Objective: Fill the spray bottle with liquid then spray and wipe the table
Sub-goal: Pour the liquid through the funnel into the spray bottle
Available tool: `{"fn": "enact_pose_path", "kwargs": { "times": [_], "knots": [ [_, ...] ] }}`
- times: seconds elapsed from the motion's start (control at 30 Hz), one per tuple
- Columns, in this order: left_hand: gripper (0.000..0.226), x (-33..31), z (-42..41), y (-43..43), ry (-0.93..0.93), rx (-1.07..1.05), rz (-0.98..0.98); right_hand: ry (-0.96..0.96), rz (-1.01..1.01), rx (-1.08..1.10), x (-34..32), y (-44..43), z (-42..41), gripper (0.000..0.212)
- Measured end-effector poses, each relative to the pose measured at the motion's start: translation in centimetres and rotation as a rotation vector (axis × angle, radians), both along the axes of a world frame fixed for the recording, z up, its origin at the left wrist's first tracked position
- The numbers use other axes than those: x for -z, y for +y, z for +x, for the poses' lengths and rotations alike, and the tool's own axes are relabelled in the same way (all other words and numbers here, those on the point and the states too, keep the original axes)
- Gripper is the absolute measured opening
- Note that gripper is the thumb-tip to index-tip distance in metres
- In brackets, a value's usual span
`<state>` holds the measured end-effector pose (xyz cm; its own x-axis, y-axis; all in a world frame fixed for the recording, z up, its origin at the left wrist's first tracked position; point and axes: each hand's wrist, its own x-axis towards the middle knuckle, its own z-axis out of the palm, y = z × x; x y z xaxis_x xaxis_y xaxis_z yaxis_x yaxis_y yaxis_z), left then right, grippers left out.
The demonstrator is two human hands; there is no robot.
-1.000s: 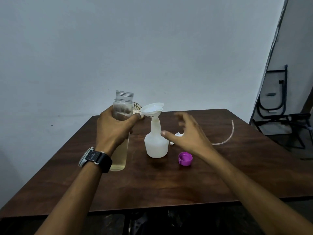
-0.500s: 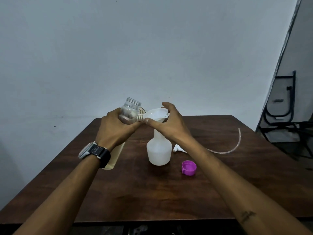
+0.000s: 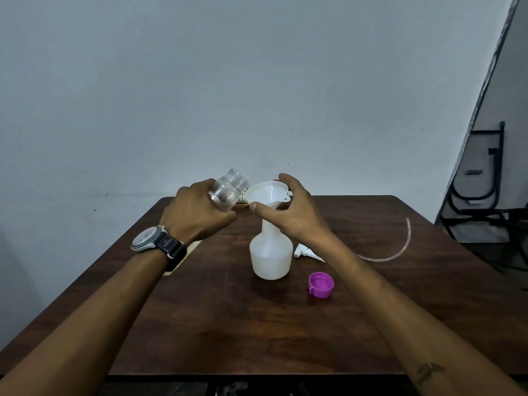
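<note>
Our left hand (image 3: pixel 197 214) has tipped the gripped clear bottle (image 3: pixel 227 190) further toward the funnel (image 3: pixel 267 195), now pinched by our right hand (image 3: pixel 294 215) atop the spray bottle (image 3: pixel 271 254) mid-table (image 3: pixel 257 324); pouring looks imminent.

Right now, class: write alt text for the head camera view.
A left hand tilts a clear bottle toward a white funnel steadied by the right hand atop a white spray bottle on a wooden table. A purple cap lies nearby.
</note>
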<state>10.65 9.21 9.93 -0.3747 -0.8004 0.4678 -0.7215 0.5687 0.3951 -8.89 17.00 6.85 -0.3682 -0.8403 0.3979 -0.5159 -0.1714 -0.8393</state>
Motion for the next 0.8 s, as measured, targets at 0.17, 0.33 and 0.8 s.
{"fn": "enact_pose_path", "kwargs": {
  "times": [0.17, 0.33, 0.8],
  "knots": [
    [0.031, -0.9, -0.4, -0.1, -0.086, -0.028, -0.041, -0.002, 0.001, -0.012, -0.1, 0.1, -0.1, 0.105],
    [0.033, -1.8, -0.5, 0.1, -0.146, -0.055, -0.085, -0.001, 0.001, -0.014, -0.3, 0.1, -0.1, 0.097],
    [0.033, -2.1, -0.9, -0.9, -0.261, -0.043, -0.18, -0.022, 0.005, -0.005, -0.2, 0.0, -0.3, 0.097]
  ]
}}
